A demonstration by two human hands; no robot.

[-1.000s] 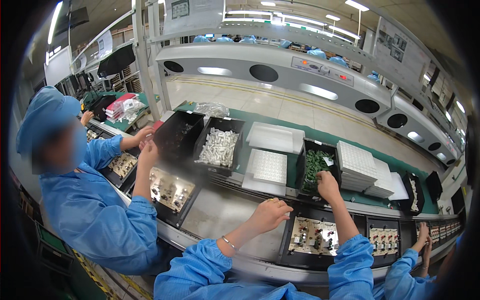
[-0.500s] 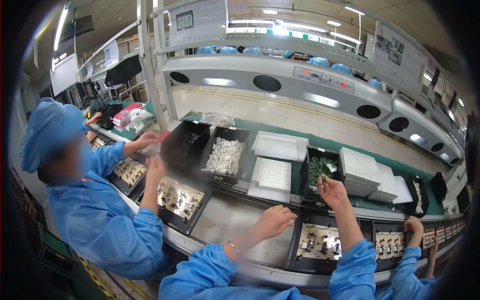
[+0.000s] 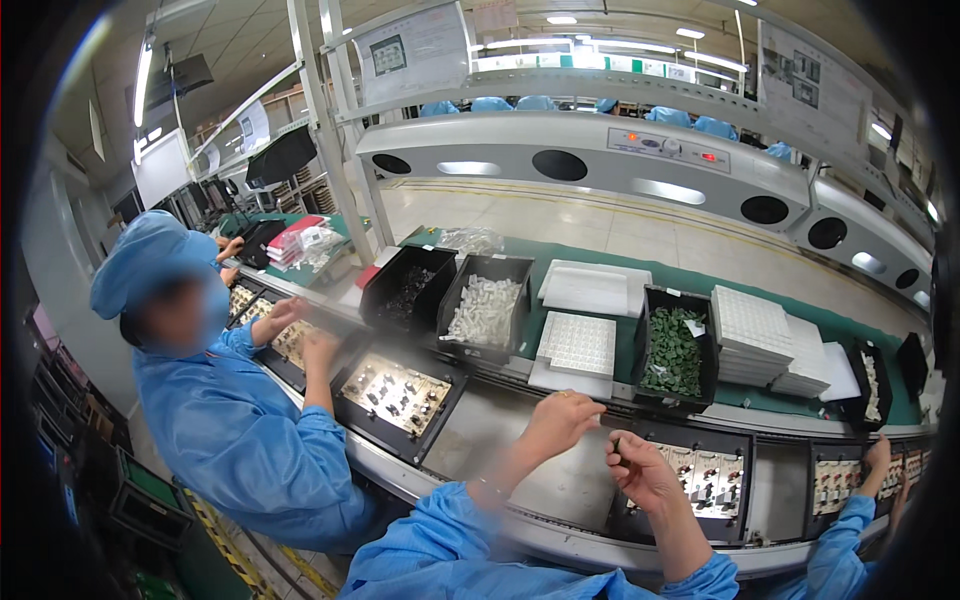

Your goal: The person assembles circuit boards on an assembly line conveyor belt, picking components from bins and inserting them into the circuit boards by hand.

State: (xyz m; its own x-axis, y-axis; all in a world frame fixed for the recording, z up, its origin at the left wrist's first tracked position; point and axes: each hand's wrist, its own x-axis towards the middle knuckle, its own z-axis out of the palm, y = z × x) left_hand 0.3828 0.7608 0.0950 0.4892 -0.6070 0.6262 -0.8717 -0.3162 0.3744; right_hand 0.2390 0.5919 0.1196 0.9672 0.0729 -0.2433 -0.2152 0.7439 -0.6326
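Note:
My right hand (image 3: 648,478) is raised over the near edge of a black tray of circuit boards (image 3: 715,478), its fingers pinching a small dark green part (image 3: 616,449). Close by on the left, my left hand (image 3: 560,424) has its fingertips drawn together and pointing toward the right hand. Whatever may be between them is too small to make out. Behind my hands stands a black bin of green parts (image 3: 672,362). A white grid tray (image 3: 578,345) lies left of that bin.
Black bins of white pieces (image 3: 486,312) and dark pieces (image 3: 408,285) stand farther left. Stacked white trays (image 3: 750,335) are at right. A co-worker (image 3: 235,420) works at left beside another board tray (image 3: 395,392); another person's hand (image 3: 877,462) is at far right.
My right hand has come back from the green-part bin toward my left hand, carrying a small green part. My left fingers have drawn together. The view has shifted, and the board trays sit farther right.

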